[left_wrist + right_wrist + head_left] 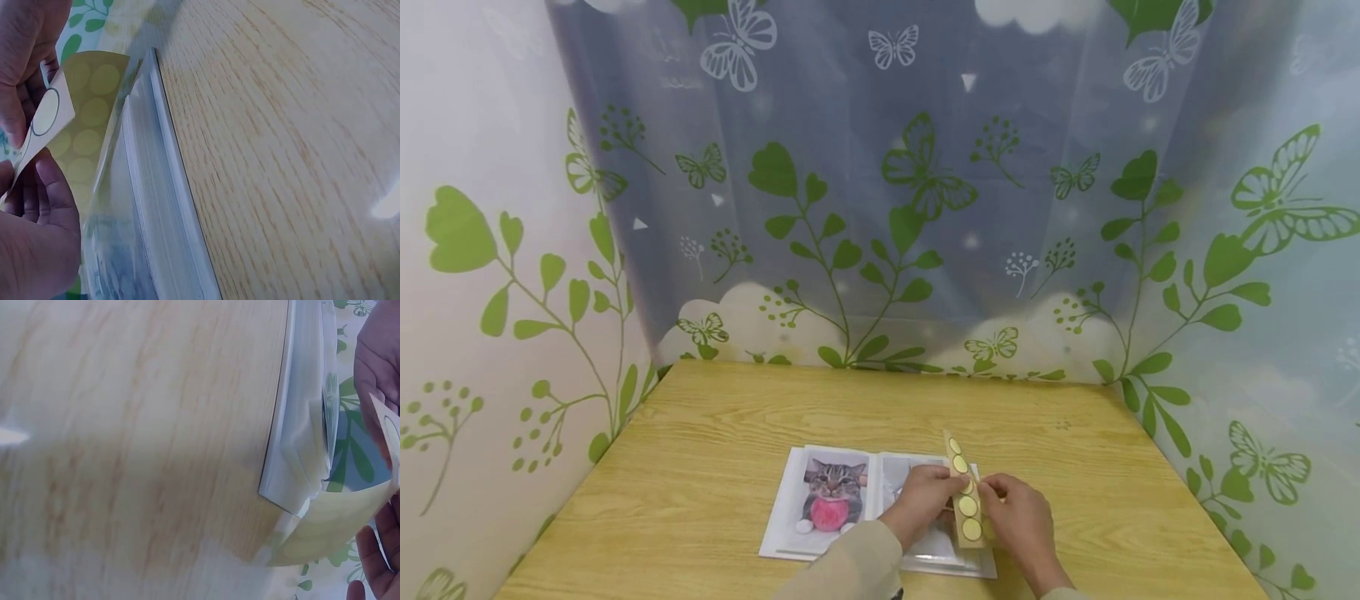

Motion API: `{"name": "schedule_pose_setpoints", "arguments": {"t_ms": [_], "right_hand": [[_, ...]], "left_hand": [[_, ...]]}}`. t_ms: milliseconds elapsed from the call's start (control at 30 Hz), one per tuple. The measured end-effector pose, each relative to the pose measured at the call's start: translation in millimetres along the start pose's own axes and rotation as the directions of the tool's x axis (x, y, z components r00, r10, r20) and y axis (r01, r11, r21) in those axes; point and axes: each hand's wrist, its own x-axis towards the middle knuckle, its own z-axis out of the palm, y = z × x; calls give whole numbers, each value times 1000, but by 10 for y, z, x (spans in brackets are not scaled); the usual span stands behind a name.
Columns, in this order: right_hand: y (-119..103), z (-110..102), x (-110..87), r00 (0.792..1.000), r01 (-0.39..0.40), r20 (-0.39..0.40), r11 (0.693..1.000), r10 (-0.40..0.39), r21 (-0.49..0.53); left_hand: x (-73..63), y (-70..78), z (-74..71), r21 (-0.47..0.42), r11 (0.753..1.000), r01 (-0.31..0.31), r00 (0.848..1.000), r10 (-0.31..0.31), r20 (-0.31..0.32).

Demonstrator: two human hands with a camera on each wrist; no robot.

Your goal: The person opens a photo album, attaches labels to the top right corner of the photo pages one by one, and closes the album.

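Note:
A sheet of round yellow stickers (967,506) stands bent over the right page of an open photo album (775,533), its printed strip facing up. My left hand (922,504) grips the sheet from the left, thumb over one of the circles. On the other side my right hand (1024,515) pinches the sheet's right edge between thumb and fingers. A cat photo with a pink ball (832,500) fills the left page; the right page's picture is mostly hidden by hand and sheet. In the left wrist view, more circles show on the yellowish backing (87,134) behind the folded white strip (47,119).
The album lies on a wood-grain table (715,433) near its front side. A curtain (880,208) printed with green leaves and butterflies hangs behind the table and along both sides. In the right wrist view, the album's corner (281,494) lies close beside the sheet.

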Motion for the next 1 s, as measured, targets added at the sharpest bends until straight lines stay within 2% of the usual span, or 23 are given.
{"name": "schedule_pose_setpoints", "arguments": {"t_ms": [533, 1000], "right_hand": [[71, -41, 3, 997, -41, -64, 999, 42, 20], [197, -105, 38, 989, -121, -64, 982, 131, 147]], "left_hand": [[-12, -5, -16, -50, 998, 23, 999, -25, -40], [4, -41, 20, -7, 999, 44, 996, -45, -74]]}}
